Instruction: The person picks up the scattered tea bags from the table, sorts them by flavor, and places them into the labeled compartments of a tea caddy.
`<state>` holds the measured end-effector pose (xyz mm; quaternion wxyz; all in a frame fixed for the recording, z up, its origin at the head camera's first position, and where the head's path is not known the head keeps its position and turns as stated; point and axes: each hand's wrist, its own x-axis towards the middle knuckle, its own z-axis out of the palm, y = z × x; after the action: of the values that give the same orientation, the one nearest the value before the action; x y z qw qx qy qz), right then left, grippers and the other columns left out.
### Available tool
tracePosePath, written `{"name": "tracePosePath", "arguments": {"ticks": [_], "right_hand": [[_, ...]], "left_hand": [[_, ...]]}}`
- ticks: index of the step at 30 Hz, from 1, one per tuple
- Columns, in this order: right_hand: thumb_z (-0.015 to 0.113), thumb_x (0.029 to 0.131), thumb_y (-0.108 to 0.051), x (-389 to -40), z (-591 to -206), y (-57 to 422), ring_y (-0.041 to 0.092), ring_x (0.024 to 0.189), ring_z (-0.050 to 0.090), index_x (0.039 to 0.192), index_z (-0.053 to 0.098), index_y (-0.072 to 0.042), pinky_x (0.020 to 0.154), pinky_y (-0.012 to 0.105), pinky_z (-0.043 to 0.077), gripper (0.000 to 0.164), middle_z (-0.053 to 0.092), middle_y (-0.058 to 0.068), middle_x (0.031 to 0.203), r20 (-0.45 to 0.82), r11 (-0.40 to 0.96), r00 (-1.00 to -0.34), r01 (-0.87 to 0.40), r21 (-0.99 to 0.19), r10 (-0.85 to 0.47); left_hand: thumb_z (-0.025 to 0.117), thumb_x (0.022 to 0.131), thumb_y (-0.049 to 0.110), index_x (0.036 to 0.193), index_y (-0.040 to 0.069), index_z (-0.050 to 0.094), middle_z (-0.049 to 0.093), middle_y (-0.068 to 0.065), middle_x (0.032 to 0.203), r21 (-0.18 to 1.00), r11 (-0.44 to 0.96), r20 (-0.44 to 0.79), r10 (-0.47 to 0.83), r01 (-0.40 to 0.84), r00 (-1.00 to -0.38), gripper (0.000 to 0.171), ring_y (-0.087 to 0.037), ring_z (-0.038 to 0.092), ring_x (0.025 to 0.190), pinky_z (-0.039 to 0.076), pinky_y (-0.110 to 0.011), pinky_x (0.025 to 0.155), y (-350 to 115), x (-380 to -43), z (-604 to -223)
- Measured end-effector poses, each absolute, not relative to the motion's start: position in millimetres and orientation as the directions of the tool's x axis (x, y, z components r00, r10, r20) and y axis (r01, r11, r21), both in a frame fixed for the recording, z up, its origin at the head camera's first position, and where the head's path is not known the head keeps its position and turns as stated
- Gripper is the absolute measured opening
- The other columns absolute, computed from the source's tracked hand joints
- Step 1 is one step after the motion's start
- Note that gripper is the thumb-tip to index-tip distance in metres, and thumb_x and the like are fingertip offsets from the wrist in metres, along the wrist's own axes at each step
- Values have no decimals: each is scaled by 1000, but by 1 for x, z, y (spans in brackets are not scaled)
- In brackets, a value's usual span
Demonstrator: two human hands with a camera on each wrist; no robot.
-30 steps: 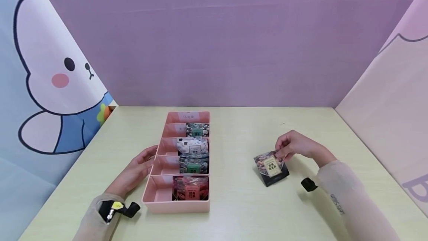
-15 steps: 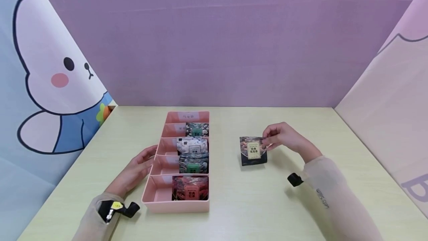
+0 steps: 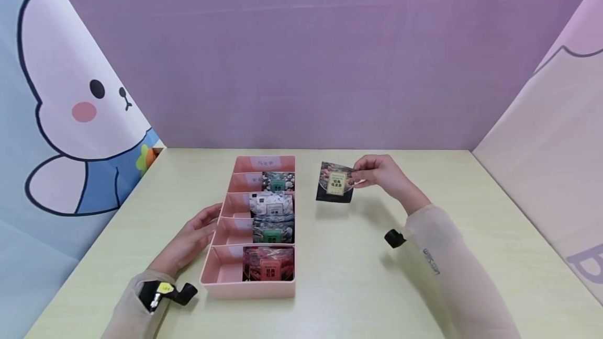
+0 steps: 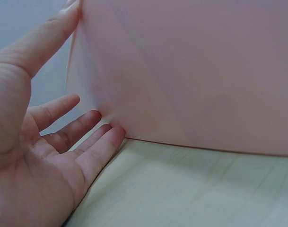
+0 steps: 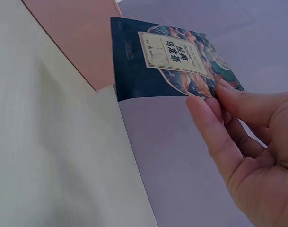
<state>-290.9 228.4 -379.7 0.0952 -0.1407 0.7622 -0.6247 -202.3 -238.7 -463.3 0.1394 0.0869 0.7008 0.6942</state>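
Note:
My right hand (image 3: pixel 379 174) pinches a dark tea bag packet (image 3: pixel 335 182) by its edge, between thumb and fingers. The packet has a cream label and a colourful picture, and hangs above the table, right of the pink divided box (image 3: pixel 251 291). In the right wrist view the packet (image 5: pixel 129 71) reads "oolong tea". My left hand (image 3: pixel 190 239) lies at the box's left side; in the left wrist view its relaxed fingers (image 4: pixel 99 146) touch the pink wall (image 4: pixel 205 71) and the thumb touches its edge. The box's far compartment (image 3: pixel 264 164) shows a label and no packet.
The nearer compartments hold a red packet (image 3: pixel 268 264), green-labelled packets (image 3: pixel 273 230), white packets (image 3: pixel 271 204) and a dark packet with a green label (image 3: pixel 278 182). A purple wall (image 3: pixel 320 67) rises behind the pale table (image 3: pixel 348 286).
My right hand has carried the packet left and away from me, toward the box's far end, and the packet has turned more upright. My left hand and the box stay put.

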Motion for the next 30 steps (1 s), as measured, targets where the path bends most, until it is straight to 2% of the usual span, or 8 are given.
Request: {"name": "tracePosePath", "arguments": {"ticks": [9,30], "right_hand": [[58,95,8,-305,-363,205,17,82,70,105,61,9,80,40,59,10,66,9,89,42,134,-951,-87,-987,-308],[57,95,11,-335,-353,144,15,78,67,101,62,4,80,39,59,10,67,5,87,59,-42,-960,-49,-998,-272]], "left_hand": [[53,103,13,155,-3,19,23,-25,154,997,20,-79,313,-77,-947,64,-1,50,118,46,-20,98,-237,-204,-463],[51,104,13,155,-4,18,21,-27,154,998,10,-62,325,-62,-944,63,0,50,119,46,-20,98,-240,-202,-464]]}}
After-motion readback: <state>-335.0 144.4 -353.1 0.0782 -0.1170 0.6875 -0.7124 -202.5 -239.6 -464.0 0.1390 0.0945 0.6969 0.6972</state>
